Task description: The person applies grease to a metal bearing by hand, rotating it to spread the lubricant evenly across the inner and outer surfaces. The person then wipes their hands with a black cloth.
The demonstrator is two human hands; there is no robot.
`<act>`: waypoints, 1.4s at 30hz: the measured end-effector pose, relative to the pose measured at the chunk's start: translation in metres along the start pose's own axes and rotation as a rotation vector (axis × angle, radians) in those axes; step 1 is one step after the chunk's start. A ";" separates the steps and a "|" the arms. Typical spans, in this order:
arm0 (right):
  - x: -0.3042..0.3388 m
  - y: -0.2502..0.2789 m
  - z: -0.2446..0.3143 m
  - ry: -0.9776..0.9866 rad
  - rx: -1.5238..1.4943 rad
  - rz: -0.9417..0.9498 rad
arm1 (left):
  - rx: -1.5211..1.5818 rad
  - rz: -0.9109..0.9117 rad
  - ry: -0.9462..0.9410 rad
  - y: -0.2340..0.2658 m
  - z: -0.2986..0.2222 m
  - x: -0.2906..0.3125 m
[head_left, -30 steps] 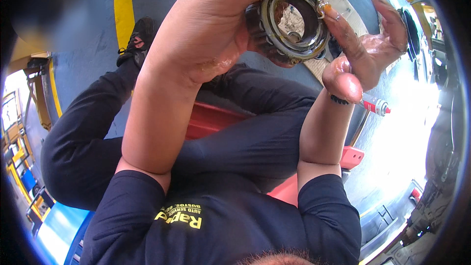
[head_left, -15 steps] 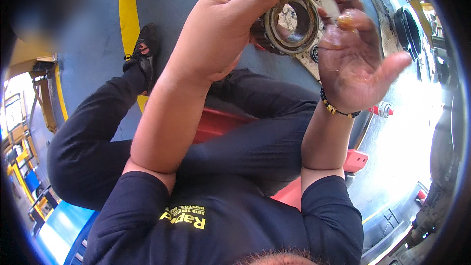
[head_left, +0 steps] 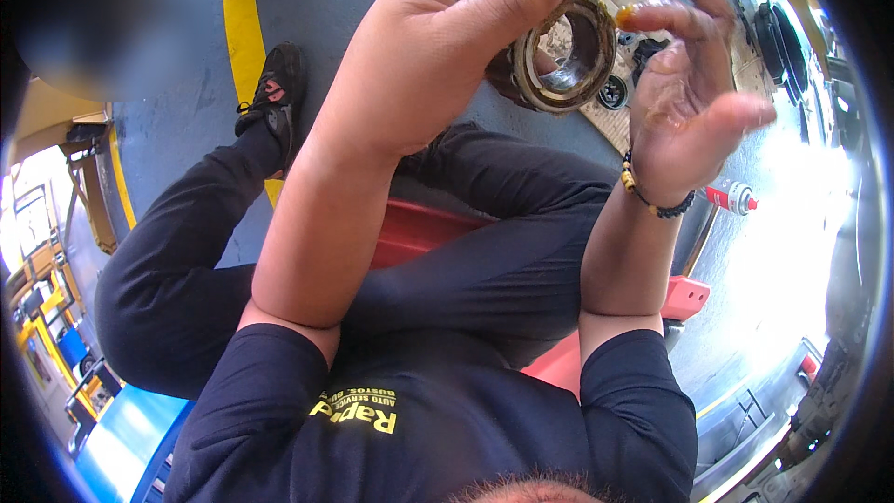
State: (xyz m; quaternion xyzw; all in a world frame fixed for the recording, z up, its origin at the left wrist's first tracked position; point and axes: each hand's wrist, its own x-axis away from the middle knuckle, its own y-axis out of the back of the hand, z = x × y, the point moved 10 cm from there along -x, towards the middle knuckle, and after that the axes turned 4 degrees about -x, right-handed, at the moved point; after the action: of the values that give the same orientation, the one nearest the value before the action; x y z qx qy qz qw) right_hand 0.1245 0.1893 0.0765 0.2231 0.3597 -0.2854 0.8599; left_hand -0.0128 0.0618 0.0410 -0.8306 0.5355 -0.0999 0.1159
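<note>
My left hand [head_left: 424, 56] grips a greasy metal wheel bearing [head_left: 529, 79] at the top centre, its thumb over the upper edge. The bearing is tilted so that its round opening faces right. Beside it, my right hand [head_left: 684, 98] is open, palm showing, thumb stretched out and the other fingers bent. A yellowish-brown lump of grease [head_left: 627, 14] sits on one fingertip, close to the bearing's rim. Grease smears shine on the palm, and a beaded bracelet [head_left: 643, 194] circles that wrist.
Beyond my hands a stained cardboard sheet [head_left: 607, 128] lies on the floor, with a small round part [head_left: 612, 93] on it. A red-and-white spray can [head_left: 731, 196] is right of my wrist. Black round parts [head_left: 780, 47] stand further right. A red seat [head_left: 419, 233] shows beneath my legs.
The bearing and my left hand have shifted slightly right and down. My right hand has moved a little right, and its greasy fingertip now points at the bearing's rim.
</note>
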 end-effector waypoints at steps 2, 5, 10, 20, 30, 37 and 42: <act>-0.004 -0.003 0.022 0.204 0.152 -0.063 | -0.018 -0.055 0.003 -0.001 -0.001 0.001; -0.005 -0.019 0.049 0.397 0.477 -0.089 | 0.153 -0.059 0.100 0.004 0.015 -0.001; 0.001 -0.030 0.057 0.585 0.770 -0.016 | 0.280 0.020 0.188 -0.001 0.017 0.002; 0.006 -0.028 0.083 0.752 0.601 -0.120 | 0.558 -0.021 0.233 0.001 0.006 0.007; -0.002 -0.021 0.024 0.412 0.291 0.033 | 0.593 -0.007 0.290 -0.002 0.022 0.007; -0.010 -0.031 0.045 0.232 0.739 0.154 | 0.502 -0.106 0.202 0.004 0.011 0.003; -0.012 -0.019 0.017 0.201 -0.289 0.074 | 0.339 -0.104 0.009 0.013 -0.014 -0.008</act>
State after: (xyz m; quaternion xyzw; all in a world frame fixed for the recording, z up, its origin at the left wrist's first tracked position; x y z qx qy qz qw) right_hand 0.1136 0.1693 0.0929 0.1375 0.4729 -0.1752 0.8525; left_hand -0.0311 0.0625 0.0503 -0.8253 0.4677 -0.1981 0.2465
